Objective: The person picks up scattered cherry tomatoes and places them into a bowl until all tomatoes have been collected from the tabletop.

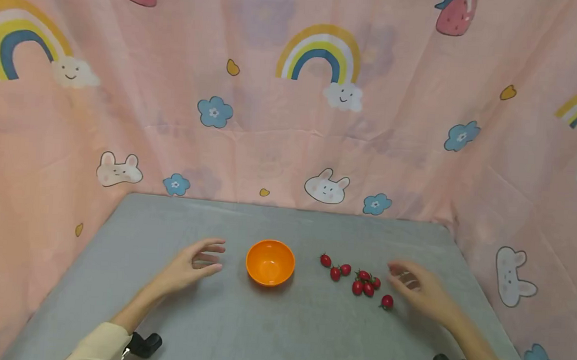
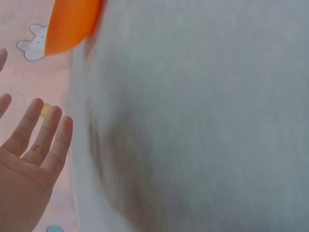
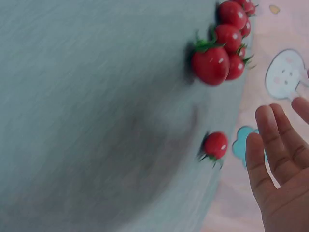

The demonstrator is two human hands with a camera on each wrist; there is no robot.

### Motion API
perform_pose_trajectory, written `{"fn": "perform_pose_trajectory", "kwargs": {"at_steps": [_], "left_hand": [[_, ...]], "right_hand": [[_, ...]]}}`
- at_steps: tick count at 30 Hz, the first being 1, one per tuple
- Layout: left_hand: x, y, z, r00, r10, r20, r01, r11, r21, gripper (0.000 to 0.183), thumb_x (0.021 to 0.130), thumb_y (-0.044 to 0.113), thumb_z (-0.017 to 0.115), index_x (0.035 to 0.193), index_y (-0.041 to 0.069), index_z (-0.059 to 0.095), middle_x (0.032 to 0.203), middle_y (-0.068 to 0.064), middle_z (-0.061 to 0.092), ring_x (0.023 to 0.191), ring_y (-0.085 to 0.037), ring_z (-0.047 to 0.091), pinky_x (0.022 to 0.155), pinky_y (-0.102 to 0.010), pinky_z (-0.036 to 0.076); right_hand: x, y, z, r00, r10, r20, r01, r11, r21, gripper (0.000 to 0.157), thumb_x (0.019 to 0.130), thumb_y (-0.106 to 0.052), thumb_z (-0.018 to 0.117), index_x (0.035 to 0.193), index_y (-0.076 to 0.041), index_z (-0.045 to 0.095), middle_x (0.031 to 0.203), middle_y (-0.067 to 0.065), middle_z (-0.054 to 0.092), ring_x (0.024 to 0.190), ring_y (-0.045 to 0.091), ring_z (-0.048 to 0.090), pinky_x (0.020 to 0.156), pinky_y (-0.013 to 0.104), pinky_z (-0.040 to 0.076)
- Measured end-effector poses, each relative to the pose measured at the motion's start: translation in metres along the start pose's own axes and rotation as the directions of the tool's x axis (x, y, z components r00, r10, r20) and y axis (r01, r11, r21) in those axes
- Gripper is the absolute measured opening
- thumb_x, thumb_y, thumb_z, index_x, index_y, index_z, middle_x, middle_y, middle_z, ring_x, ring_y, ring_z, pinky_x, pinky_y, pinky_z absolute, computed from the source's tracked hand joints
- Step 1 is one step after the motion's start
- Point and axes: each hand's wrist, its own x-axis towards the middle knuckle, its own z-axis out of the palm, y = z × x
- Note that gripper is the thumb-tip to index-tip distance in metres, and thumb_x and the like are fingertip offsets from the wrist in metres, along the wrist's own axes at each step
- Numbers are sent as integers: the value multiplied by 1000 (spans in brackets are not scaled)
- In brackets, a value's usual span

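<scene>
In the head view, an orange bowl (image 1: 271, 262) stands upright on the grey table, its inside showing only orange. Several small red cherry tomatoes (image 1: 358, 287) with green stems lie loosely grouped to its right. My left hand (image 1: 194, 265) hovers left of the bowl, fingers spread and holding nothing. To the right of the tomatoes is my right hand (image 1: 422, 295), slightly blurred, its fingers loosely extended. The right wrist view shows that palm bare, with a single tomato (image 3: 215, 145) apart from the others near the fingers (image 3: 270, 145); the hand hides that spot in the head view.
A grey table (image 1: 259, 332) spreads beneath everything. Pink cloth (image 1: 271, 146) printed with rainbows, rabbits and flowers hangs around its back and sides. Black wrist-worn devices (image 1: 145, 346) sit by both cream sleeves.
</scene>
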Motion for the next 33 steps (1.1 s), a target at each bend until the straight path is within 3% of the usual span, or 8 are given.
{"fn": "perform_pose_trajectory", "kwargs": {"at_steps": [5,10,17,24,27,33], "left_hand": [[7,1,11,1000,5,12,-4,999,-37,56,95,15,74,147,13,51,137,-25,56,116,-44,60,97,-49,50],[13,3,19,1000,8,13,-8,998,-58,58,94,14,76,147,11,50,138,-25,55,117,-45,60,96,-55,49],[20,7,32,999,7,43,-4,998,-67,61,93,17,77,147,5,50,139,-24,55,118,-43,60,96,-54,49],[23,8,39,998,5,58,-2,998,-62,61,93,17,78,146,4,51,140,-18,55,119,-40,59,95,-50,51],[25,8,42,998,5,66,-1,998,-69,62,92,16,79,146,6,51,141,-16,55,120,-37,59,94,-44,53],[29,1,50,998,7,69,-1,997,-79,63,89,14,81,144,5,53,140,-16,55,119,-37,60,91,-41,54]], "right_hand": [[-11,8,-8,1000,26,12,-27,999,22,30,95,-10,73,123,0,65,110,12,69,91,24,68,74,33,57],[-19,16,-10,999,12,30,-13,999,40,29,93,-4,74,120,2,66,103,9,70,87,18,68,71,32,57],[-31,19,-10,998,35,43,-37,998,48,32,91,-11,78,120,-1,67,105,7,70,86,14,67,71,32,57],[-33,18,3,994,93,59,-93,996,1,59,81,-27,89,127,-1,63,109,8,68,87,19,65,68,31,55],[-32,17,9,993,100,61,-98,995,-32,70,76,-35,91,130,-1,61,114,11,67,89,20,63,72,37,54],[-31,14,16,986,148,76,-143,987,-71,76,72,-44,92,129,-3,62,116,10,65,90,19,59,79,46,51]]}}
